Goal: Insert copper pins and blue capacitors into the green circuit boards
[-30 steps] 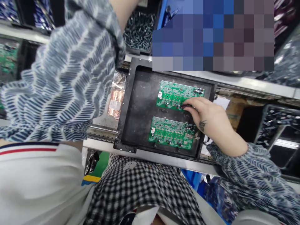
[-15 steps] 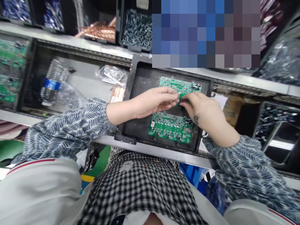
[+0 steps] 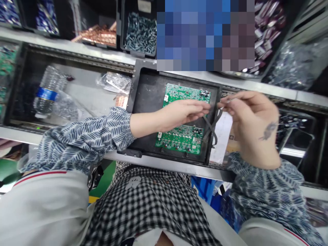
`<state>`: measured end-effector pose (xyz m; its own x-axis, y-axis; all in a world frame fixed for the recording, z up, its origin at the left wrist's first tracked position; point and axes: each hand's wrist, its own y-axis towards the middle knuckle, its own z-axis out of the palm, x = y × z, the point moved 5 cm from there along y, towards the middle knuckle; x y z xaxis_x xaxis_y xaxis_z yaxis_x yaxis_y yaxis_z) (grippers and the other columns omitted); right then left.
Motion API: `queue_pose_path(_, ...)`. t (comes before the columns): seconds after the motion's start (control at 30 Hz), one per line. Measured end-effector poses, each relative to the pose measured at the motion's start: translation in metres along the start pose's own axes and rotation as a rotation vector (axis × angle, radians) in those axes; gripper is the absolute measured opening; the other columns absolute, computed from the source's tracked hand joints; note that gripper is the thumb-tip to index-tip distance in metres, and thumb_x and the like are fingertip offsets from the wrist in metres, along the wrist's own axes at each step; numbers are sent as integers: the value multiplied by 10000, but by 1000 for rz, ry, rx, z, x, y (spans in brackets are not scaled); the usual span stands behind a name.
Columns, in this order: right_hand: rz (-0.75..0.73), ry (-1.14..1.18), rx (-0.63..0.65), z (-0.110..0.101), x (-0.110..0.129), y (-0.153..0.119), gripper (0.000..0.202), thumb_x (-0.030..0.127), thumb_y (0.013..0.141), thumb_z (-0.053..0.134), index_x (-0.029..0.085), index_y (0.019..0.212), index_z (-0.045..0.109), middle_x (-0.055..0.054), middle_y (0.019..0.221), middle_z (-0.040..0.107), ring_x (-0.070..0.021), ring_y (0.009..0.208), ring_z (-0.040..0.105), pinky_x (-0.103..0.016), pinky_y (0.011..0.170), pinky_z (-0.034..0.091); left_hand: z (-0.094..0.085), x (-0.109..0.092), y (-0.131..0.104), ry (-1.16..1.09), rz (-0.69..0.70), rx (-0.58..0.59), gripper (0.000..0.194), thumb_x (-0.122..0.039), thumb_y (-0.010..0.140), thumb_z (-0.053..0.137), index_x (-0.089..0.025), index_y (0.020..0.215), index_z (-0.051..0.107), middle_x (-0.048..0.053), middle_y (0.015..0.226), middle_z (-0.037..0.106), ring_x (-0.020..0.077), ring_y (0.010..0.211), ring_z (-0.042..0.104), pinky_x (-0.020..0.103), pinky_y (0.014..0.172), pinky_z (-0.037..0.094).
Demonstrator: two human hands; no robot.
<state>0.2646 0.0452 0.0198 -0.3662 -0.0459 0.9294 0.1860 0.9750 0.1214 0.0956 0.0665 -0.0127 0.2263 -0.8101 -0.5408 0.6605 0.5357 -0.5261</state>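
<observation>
Two green circuit boards lie in a black tray: the far board (image 3: 186, 92) is partly covered by my left hand (image 3: 183, 112), and the near board (image 3: 179, 140) shows below it. The fingers of my left hand are stretched forward and pressed together; anything between them is too small to make out. Right of the tray, my right hand (image 3: 252, 116) pinches a thin grey piece (image 3: 232, 100). A dark grey strip (image 3: 211, 130) hangs in a loop between the hands, over the tray's right edge; where its ends go is unclear.
The black tray (image 3: 134, 92) sits on metal rails. To its left are a plastic bottle (image 3: 46, 94) and clear bags (image 3: 115, 82). Bins of screws (image 3: 140, 34) and copper-coloured parts (image 3: 98, 35) stand behind. White paper (image 3: 221, 136) lies right of the tray.
My right hand has moved right, away from my left hand and off the boards, and has turned. The grey strip now shows between them. The view has shifted slightly.
</observation>
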Motion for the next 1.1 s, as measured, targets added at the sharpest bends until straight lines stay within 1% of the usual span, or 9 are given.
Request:
queue_pose_path(0.07, -15, -217, -13, -12, -12, 16, 35, 250, 861, 674, 253, 860, 709, -40, 844, 741, -199, 743, 673, -400, 774, 563, -5, -1, 6, 5, -20, -17, 395, 120, 924, 408, -99, 880, 733, 47, 1009, 738, 57, 894, 669, 240, 1040, 465)
queue_pose_path(0.13, -75, -492, 84, -13, -23, 29, 68, 246, 854, 662, 253, 860, 728, -69, 861, 731, -235, 773, 657, -449, 816, 535, -10, 0, 8, 14, -29, -11, 433, 162, 897, 395, -101, 910, 739, 47, 1098, 743, 51, 926, 683, 242, 1065, 458)
queue_pose_path(0.2, -124, -638, 198, -8, -34, 36, 116, 263, 872, 626, 258, 878, 742, -89, 902, 726, -279, 857, 661, -488, 869, 512, -14, 1, 7, 10, -26, -4, 398, 156, 908, 443, -106, 954, 738, 44, 1134, 741, 52, 948, 692, 250, 1075, 460)
queue_pose_path(0.27, -124, -652, 235, -3, -43, 40, 152, 282, 882, 592, 261, 910, 740, -88, 909, 722, -298, 890, 673, -497, 874, 514, -16, 2, 5, 3, -31, -5, 337, 130, 931, 488, -102, 987, 726, 45, 1053, 751, 56, 935, 699, 254, 1057, 476)
queue_pose_path(0.43, 21, -560, 179, 2, -58, 45, 287, 292, 802, 632, 245, 1083, 673, -43, 808, 705, -260, 737, 672, -443, 760, 545, -14, 5, 2, 76, -107, -2, 132, -6, 988, 583, -84, 936, 676, 29, 829, 729, 54, 767, 686, 225, 887, 520)
queue_pose_path(0.6, 101, -565, 169, 4, -60, 47, 352, 248, 762, 657, 247, 1112, 621, -37, 808, 712, -227, 685, 646, -420, 735, 546, -14, 2, 1, 205, -73, 1, 150, -118, 994, 641, -94, 846, 628, -24, 711, 662, 10, 575, 562, 164, 631, 430)
queue_pose_path(0.73, 127, -609, 137, 6, -59, 49, 377, 221, 738, 662, 241, 1110, 604, -24, 783, 691, -224, 676, 649, -429, 733, 546, -14, 1, 2, 212, -48, 18, 110, -75, 986, 628, -93, 876, 625, -17, 732, 672, 21, 615, 598, 173, 640, 427)
queue_pose_path(0.87, 109, -660, 132, 8, -58, 51, 359, 215, 753, 654, 282, 1102, 605, -20, 791, 703, -248, 716, 666, -439, 747, 532, -14, 2, 3, 215, -61, -15, 125, -18, 989, 583, -91, 890, 606, -3, 743, 687, 40, 657, 642, 199, 701, 456)
queue_pose_path(1.1, 129, -740, 63, 14, -52, 48, 341, 220, 747, 622, 258, 1087, 613, -16, 790, 709, -266, 756, 670, -438, 789, 509, -11, -2, 0, 197, -23, -48, 162, 3, 1000, 547, -97, 873, 562, -16, 710, 666, 33, 613, 613, 215, 726, 458)
